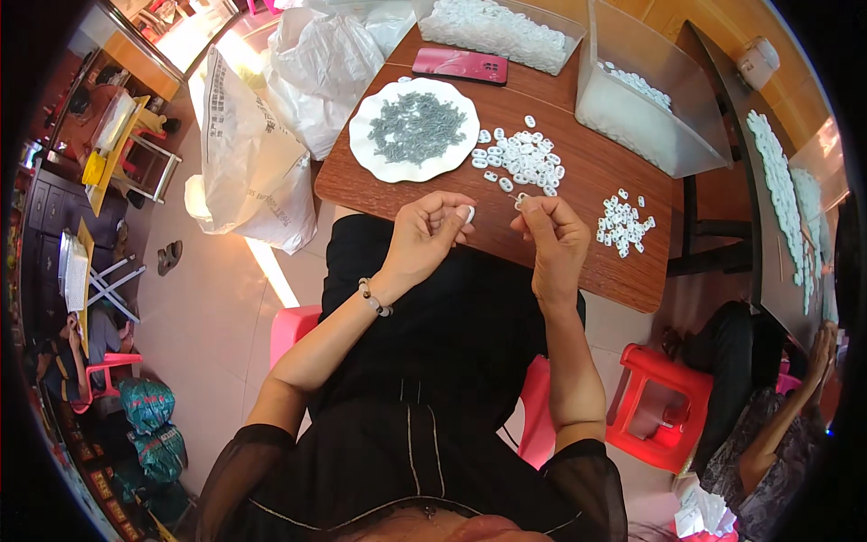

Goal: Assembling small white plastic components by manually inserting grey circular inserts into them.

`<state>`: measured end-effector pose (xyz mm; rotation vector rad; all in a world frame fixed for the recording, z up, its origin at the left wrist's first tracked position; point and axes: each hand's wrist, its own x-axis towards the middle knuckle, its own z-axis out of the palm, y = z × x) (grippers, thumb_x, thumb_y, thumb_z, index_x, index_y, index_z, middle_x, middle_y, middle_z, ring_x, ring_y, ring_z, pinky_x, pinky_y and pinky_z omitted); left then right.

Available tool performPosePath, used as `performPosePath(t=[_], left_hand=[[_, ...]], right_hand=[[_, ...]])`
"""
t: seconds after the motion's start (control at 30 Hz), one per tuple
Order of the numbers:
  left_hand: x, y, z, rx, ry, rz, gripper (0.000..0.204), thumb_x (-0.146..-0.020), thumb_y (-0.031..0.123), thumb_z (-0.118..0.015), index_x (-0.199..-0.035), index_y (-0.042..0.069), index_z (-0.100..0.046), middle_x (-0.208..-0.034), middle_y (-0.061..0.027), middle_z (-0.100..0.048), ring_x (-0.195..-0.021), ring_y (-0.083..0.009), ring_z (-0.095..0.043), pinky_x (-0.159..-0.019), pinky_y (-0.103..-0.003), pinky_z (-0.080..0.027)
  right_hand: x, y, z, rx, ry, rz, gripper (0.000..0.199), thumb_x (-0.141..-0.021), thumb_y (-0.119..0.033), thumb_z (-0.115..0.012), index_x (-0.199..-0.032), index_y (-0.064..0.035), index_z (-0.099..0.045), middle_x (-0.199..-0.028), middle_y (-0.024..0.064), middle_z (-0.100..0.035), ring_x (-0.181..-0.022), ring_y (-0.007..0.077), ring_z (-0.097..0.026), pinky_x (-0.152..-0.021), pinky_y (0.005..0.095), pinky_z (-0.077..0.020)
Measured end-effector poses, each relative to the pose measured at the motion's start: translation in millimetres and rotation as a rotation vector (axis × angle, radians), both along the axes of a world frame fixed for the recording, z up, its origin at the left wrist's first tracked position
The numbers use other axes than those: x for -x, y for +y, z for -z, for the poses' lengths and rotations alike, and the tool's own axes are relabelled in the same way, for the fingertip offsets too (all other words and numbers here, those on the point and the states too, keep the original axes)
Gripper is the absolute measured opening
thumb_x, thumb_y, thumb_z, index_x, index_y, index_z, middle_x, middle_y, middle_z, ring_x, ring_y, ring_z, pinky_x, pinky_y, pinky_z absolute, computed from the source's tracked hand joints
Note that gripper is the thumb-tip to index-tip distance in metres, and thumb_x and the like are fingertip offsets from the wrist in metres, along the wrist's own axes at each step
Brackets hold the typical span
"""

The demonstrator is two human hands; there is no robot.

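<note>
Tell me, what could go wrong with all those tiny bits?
The left hand pinches a tiny white piece, which might slip. The plate of grey bits sits near the table's edge, so a bump could spill them. The loose right-hand pile might scatter if nudged.

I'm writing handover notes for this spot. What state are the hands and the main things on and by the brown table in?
Left hand: pinched on a white piece
Right hand: pinched on a small piece
Plate: heaped with grey pieces
Larger pile: loose
Smaller pile: loose
Phone: flat, back up
Long bin: open, well filled
Deep bin: open, partly filled
Sack: standing
Bracelet: worn
</note>
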<state>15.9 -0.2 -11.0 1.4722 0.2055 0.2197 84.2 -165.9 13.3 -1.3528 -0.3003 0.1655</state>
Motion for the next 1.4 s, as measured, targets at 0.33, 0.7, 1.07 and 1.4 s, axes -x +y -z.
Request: performPosePath(t=[0.33, 0.7, 1.07, 1.4], left_hand=[[49.1, 18.5, 6.5, 0.140, 0.036, 0.073, 0.024, -0.095, 0.015, -0.059, -0.113, -0.001, -0.063, -0.080, -0.0029, -0.067, -0.070, -0.0057, -0.060, -0.064, -0.019, -0.048], [78.8, 40.7, 28.6, 0.182, 0.071, 0.010, 0.021, -0.094, 0.014, -0.062, -0.108, -0.001, -0.066, -0.089, -0.0072, -0.069, -0.074, -0.0085, -0.062, -0.069, -0.021, -0.050], [92.3, 37.3, 48.9, 0.246, 0.079, -0.013, 0.021, -0.096, 0.020, -0.058, -0.098, 0.001, -0.066, -0.082, -0.0036, -0.066, -0.070, -0.0069, -0.059, -0.065, -0.020, -0.046], [104.3, 32.7, 60.0, 0.333, 0.107, -0.023, 0.021, -0.097, 0.021, -0.055, -0.096, 0.002, -0.065, -0.080, -0.0028, -0.065, -0.069, -0.0074, -0.058, -0.065, -0.020, -0.046]], right_hand=[[13.0, 8.0, 6.5, 0.072, -0.064, -0.013, 0.016, -0.092, -0.016, -0.063, -0.086, -0.0017, -0.065, -0.072, 0.0004, -0.064, -0.061, 0.0008, -0.049, -0.056, 0.0164, -0.0345], [15.9, 14.4, 13.8, 0.105, -0.121, 0.010, 0.016, -0.093, -0.014, -0.062, -0.085, -0.0011, -0.065, -0.071, 0.0000, -0.063, -0.061, 0.0008, -0.050, -0.056, 0.0161, -0.0339], [17.6, 15.2, 11.2, 0.116, -0.105, 0.006, 0.016, -0.093, -0.014, -0.062, -0.084, -0.0013, -0.065, -0.071, -0.0001, -0.064, -0.061, 0.0006, -0.048, -0.057, 0.0166, -0.0337], [24.0, 19.7, 11.2, 0.125, -0.139, -0.019, 0.016, -0.093, -0.015, -0.062, -0.084, -0.0023, -0.065, -0.071, -0.0009, -0.063, -0.060, -0.0002, -0.047, -0.055, 0.0167, -0.0315]])
